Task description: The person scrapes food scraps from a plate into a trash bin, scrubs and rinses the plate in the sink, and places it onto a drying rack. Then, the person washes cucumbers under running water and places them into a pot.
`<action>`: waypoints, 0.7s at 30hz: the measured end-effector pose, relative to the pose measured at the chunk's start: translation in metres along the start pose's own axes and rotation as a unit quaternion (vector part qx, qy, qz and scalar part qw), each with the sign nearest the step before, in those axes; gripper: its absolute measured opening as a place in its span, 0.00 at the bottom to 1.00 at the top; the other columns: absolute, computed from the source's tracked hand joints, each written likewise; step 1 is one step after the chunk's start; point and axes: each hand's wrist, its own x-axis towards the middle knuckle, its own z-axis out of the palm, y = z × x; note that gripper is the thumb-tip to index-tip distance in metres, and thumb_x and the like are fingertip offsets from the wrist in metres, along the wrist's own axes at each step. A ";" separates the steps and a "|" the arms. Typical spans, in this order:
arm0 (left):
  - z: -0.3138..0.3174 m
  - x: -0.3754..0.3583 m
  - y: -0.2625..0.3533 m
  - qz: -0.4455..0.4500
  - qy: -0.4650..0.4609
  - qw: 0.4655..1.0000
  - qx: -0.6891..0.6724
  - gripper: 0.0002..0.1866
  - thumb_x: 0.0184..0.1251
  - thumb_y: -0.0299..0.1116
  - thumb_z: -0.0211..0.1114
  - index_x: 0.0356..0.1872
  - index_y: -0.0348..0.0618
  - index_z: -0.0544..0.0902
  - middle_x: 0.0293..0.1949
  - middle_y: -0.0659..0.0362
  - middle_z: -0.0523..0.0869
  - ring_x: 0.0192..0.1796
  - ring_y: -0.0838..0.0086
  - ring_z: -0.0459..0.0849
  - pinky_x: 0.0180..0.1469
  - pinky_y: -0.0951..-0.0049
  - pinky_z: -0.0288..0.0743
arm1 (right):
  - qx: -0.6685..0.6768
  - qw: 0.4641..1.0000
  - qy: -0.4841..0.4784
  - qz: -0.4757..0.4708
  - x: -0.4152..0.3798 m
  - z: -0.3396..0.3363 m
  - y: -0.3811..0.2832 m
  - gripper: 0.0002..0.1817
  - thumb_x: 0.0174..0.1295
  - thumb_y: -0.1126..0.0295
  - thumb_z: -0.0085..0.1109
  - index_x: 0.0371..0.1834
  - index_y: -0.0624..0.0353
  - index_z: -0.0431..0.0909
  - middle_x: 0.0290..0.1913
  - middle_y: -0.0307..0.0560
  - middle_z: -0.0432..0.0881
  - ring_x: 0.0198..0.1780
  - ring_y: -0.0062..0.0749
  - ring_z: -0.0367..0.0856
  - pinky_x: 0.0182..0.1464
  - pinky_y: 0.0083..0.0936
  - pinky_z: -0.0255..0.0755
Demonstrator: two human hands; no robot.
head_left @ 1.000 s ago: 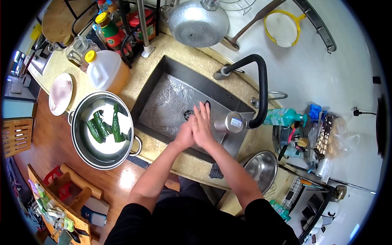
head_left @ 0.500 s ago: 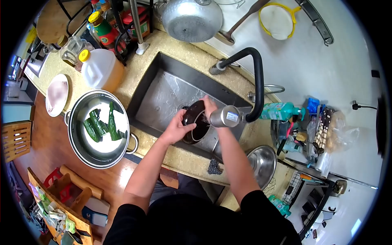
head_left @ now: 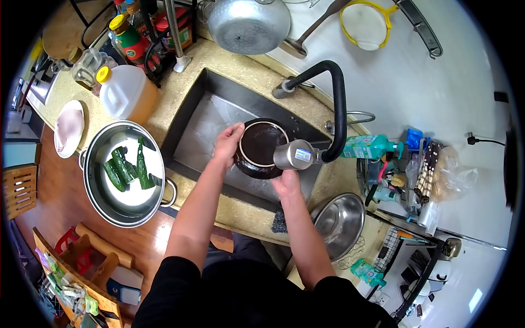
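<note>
Over the sink (head_left: 183, 117) I hold a round, dark brown glazed ceramic dish (head_left: 260, 146), its face with a pale unglazed ring turned up toward me. My left hand (head_left: 227, 145) grips its left edge, thumb near the rim and fingers wrapped beneath. My right hand (head_left: 287, 183) holds the lower right edge, partly hidden under the faucet head (head_left: 295, 155). That metal head, on a black curved faucet (head_left: 343, 104), overlaps the dish's right side in this view. Wet patches shine on the sink floor.
Left of the sink, a steel pot (head_left: 90, 186) holds several green cucumber pieces (head_left: 121, 169). Behind it stand a yellow-capped jug (head_left: 128, 93) and a white plate (head_left: 81, 128). At right are a steel bowl (head_left: 344, 224), a dark scrubber (head_left: 279, 222) and a green pump bottle (head_left: 363, 146).
The dish has turned from tilted to nearly flat, ring side up. My right hand has moved from its far edge to its near right edge; my left hand has shifted up along the rim.
</note>
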 end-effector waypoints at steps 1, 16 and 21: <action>-0.004 0.010 -0.018 0.058 0.053 0.984 0.161 0.17 0.75 0.38 0.61 0.54 0.35 0.82 0.46 0.51 0.88 0.42 0.71 0.86 0.45 0.70 0.81 | -0.020 0.998 0.019 -0.052 -0.001 0.004 0.001 0.21 0.63 0.66 0.68 0.59 0.52 0.77 0.58 0.40 0.81 0.62 0.34 0.77 0.68 0.40 0.70; 0.044 -0.027 -0.104 0.268 0.177 0.905 0.280 0.28 0.80 0.43 0.49 0.67 0.26 0.69 0.64 0.37 0.74 0.69 0.51 0.70 0.73 0.61 0.58 | -0.129 0.964 0.077 -0.220 0.008 0.007 0.009 0.19 0.63 0.82 0.62 0.58 0.61 0.76 0.56 0.42 0.80 0.55 0.26 0.80 0.57 0.26 0.76; 0.034 -0.018 -0.108 0.202 0.182 0.935 0.226 0.38 0.77 0.50 0.53 0.72 0.23 0.58 0.70 0.31 0.65 0.74 0.46 0.63 0.76 0.58 0.52 | -0.221 0.966 0.029 -0.128 0.033 -0.025 -0.004 0.22 0.65 0.78 0.62 0.63 0.56 0.74 0.57 0.40 0.79 0.56 0.26 0.78 0.62 0.27 0.72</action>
